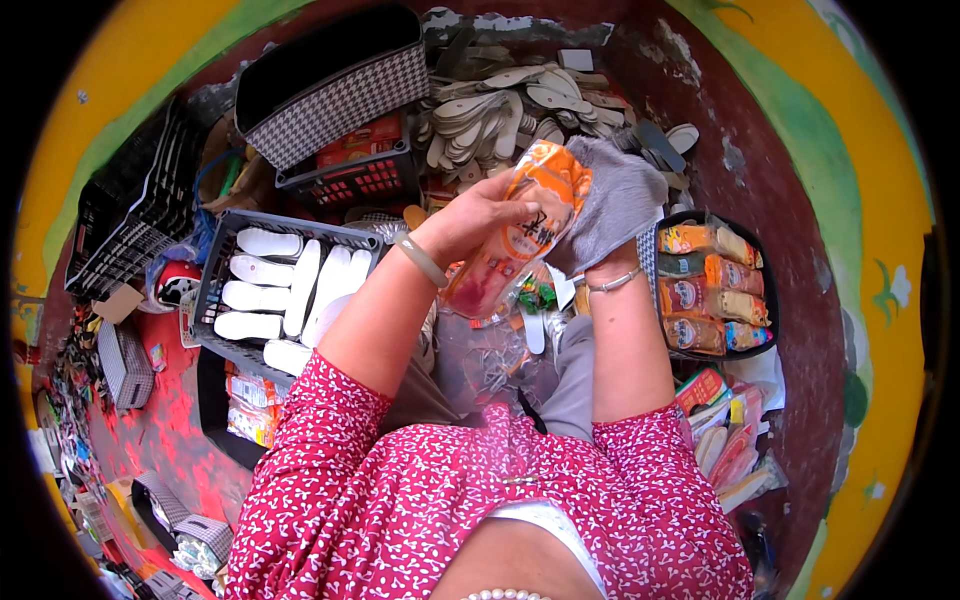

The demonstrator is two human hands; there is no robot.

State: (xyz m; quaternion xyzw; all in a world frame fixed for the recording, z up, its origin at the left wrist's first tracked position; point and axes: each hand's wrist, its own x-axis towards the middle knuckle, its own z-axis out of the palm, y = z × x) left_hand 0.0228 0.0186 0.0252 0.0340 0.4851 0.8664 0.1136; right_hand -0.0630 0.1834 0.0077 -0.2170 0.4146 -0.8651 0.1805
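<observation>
In front of my chest, my left hand (472,218) is closed around a long plastic package (522,240). It has an orange printed upper part and a clear lower end with something reddish inside, and is held tilted. My right hand (612,266) is mostly covered by a grey cloth (615,195), which is bunched over its fingers and lies against the right side of the package. Only the wrist and the base of that hand show, so its exact grip is hidden.
At left stands a dark crate (225,270) of white insoles (262,270). A houndstooth bin (650,250) at right holds several wrapped packages (690,295). Beyond my hands lie heaped insoles (480,125) and a larger houndstooth bin (340,100). Clear plastic scraps (490,365) lie between my legs.
</observation>
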